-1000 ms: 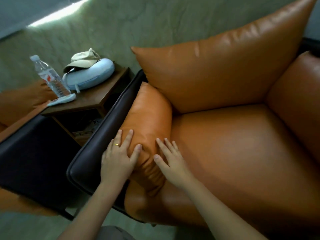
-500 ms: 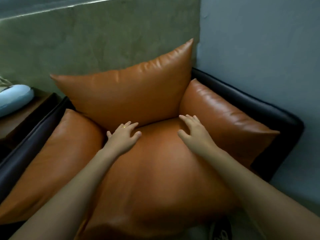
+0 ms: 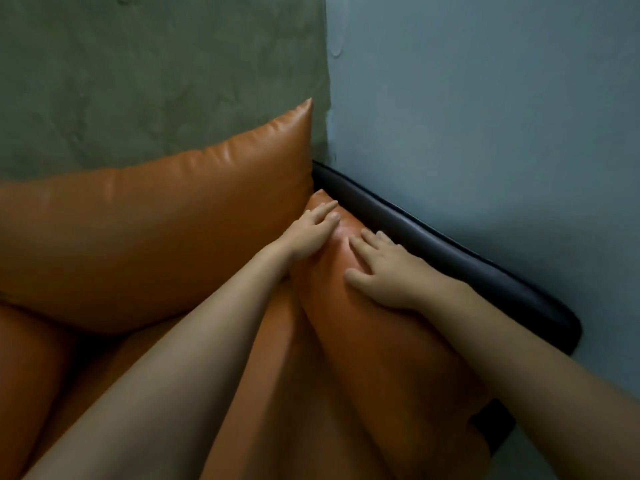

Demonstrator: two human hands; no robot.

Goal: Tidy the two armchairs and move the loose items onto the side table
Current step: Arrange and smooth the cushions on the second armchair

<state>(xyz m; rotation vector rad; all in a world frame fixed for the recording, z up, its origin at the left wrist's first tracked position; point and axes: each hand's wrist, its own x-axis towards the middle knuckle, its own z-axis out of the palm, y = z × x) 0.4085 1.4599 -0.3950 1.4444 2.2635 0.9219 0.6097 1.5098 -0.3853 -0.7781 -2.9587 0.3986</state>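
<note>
Light is dim and even and seems to fall from above. A pale sheen runs along the top edge of the back cushion point(image 3: 221, 157). A small glare spot sits on the arm cushion point(image 3: 374, 358), between the left hand point(image 3: 311, 230) and the right hand point(image 3: 388, 275). Deep shadow pools under the back cushion at near left. Softer shadow darkens the right wall point(image 3: 485, 116) above the black frame point(image 3: 450, 251). Detail is soft throughout, with smeared textures. The wall corner bows slightly from wide-angle distortion.
</note>
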